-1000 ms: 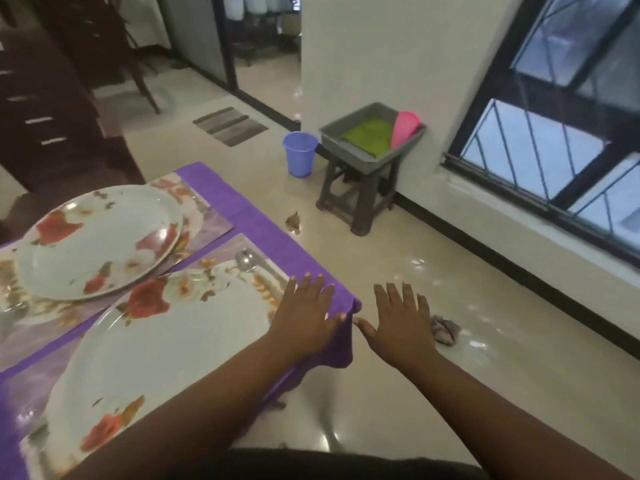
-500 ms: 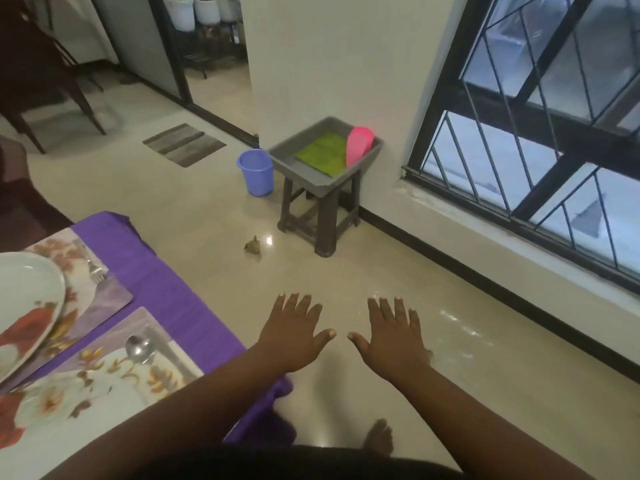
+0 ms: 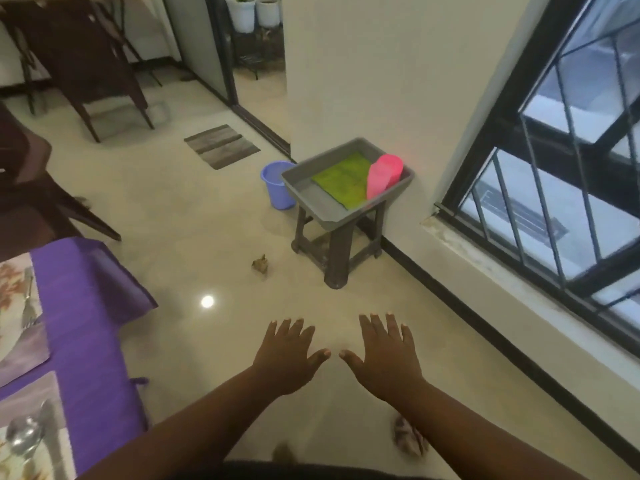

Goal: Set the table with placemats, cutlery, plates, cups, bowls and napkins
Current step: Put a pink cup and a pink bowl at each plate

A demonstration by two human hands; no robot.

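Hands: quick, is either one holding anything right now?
Left hand: open, fingers spread, holding nothing.
Right hand: open, fingers spread, holding nothing.

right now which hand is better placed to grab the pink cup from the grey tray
Probably the right hand. Both hands are open and empty, but the pink cup lies at the tray's right end, near the wall, more in line with the right hand than the left hand. The grey tray sits ahead on a stool.

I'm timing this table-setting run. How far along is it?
Done: placemats, a fork and a spoon lie on the purple tablecloth. In hand: nothing; left hand and right hand are open over the floor. Left: pink cup and green cloth wait in the grey tray.
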